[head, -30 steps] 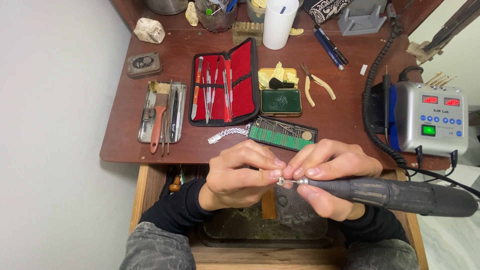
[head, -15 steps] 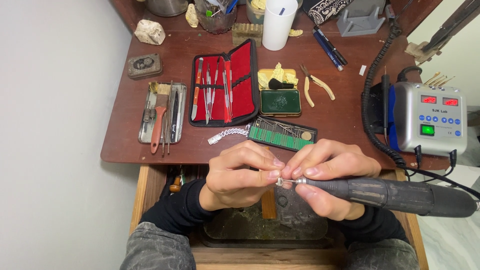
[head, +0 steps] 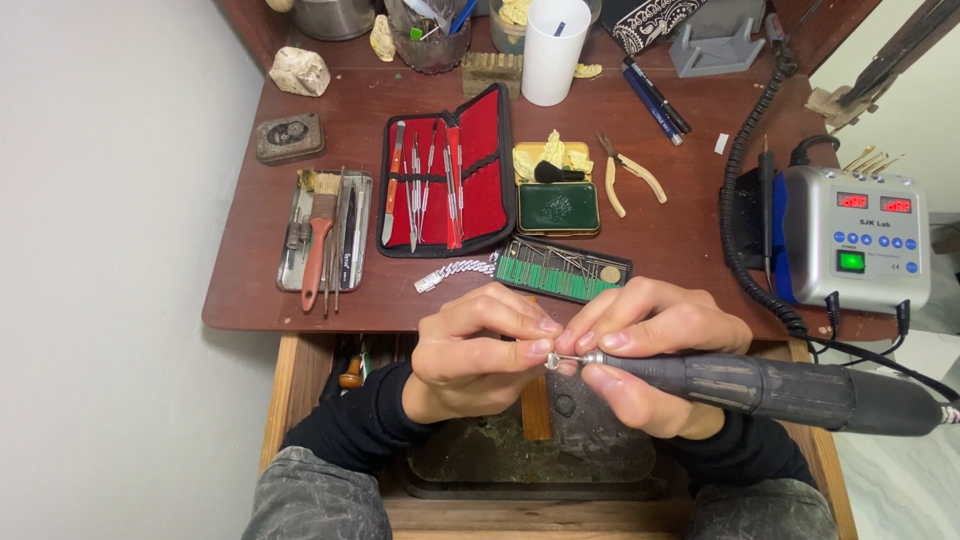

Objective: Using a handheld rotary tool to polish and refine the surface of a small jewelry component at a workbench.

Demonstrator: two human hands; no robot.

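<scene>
Matte-black ribbed handpiece (head: 790,390) in right hand (head: 655,355) (steel-tipped) — left hand (head: 480,350) pinching.

A single head-worn camera looks steeply down from above the brown workbench (head: 300,300), close enough that the bench fills most of the frame. Its far edge runs along the top; the wearer's lap lies below its near edge.
</scene>
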